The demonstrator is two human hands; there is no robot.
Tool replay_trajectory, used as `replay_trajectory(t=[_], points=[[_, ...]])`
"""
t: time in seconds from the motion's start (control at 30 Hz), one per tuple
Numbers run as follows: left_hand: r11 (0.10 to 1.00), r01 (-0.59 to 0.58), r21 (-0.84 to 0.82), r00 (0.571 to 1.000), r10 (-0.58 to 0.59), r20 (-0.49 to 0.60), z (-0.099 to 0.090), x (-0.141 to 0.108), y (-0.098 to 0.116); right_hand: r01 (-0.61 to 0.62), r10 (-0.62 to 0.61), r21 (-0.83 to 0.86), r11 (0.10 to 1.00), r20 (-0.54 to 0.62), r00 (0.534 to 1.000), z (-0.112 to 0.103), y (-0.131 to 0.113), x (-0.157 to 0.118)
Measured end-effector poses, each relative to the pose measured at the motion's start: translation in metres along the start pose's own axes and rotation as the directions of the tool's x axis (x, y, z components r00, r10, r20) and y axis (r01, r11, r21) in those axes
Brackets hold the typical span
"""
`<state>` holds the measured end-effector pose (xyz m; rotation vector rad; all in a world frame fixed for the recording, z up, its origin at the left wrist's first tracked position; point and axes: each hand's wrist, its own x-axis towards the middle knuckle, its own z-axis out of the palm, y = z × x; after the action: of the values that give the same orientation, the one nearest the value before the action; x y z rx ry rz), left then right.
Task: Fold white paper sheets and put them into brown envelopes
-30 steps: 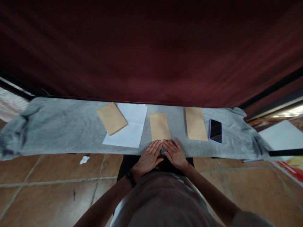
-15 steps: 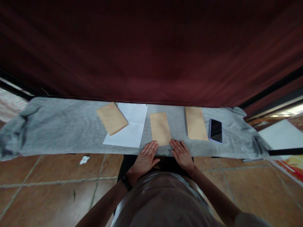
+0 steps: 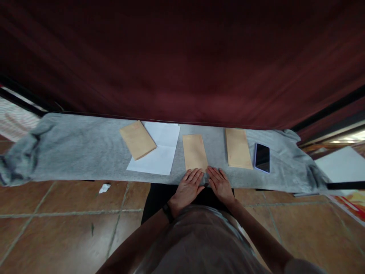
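Left hand [image 3: 188,191] has slid toward the right hand [image 3: 221,187]; both lie flat, open, gripping nothing, at the middle envelope's [image 3: 195,152] near edge, contents hidden.

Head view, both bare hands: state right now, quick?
Left hand: open, fingers laid on the near edge of the middle tan rectangular paper envelope.
Right hand: open, fingertips at that envelope's near right corner.
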<state>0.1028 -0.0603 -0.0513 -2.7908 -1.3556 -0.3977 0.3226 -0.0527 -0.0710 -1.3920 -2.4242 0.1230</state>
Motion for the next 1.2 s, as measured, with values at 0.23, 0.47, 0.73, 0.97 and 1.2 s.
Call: replay_trajectory(t=[0.23, 0.47, 0.73, 0.97, 1.2], points=[[0.998, 0.005, 0.057, 0.996, -0.010, 0.090, -0.012, 0.001, -0.015, -0.021, 0.022, 0.021, 1.000, -0.008, 1.000, 0.002, 0.000, -0.001], [0.994, -0.019, 0.103, 0.971, -0.006, 0.238, -0.021, 0.018, -0.021, -0.036, 0.037, 0.046, 0.998, -0.021, 0.999, 0.007, 0.002, 0.000], [0.998, 0.008, 0.057, 0.959, -0.024, 0.283, -0.021, 0.022, -0.017, -0.045, 0.047, 0.057, 0.997, -0.028, 0.999, 0.007, 0.000, 0.002], [0.992, -0.052, 0.115, 0.950, 0.014, 0.311, -0.024, 0.022, -0.021, -0.009, 0.011, 0.071, 0.997, -0.025, 1.000, 0.005, -0.009, 0.009], [0.996, -0.020, 0.085, 0.970, -0.001, 0.245, -0.025, 0.015, -0.028, 0.048, -0.051, 0.064, 0.997, 0.059, 0.997, 0.008, -0.017, 0.016]])
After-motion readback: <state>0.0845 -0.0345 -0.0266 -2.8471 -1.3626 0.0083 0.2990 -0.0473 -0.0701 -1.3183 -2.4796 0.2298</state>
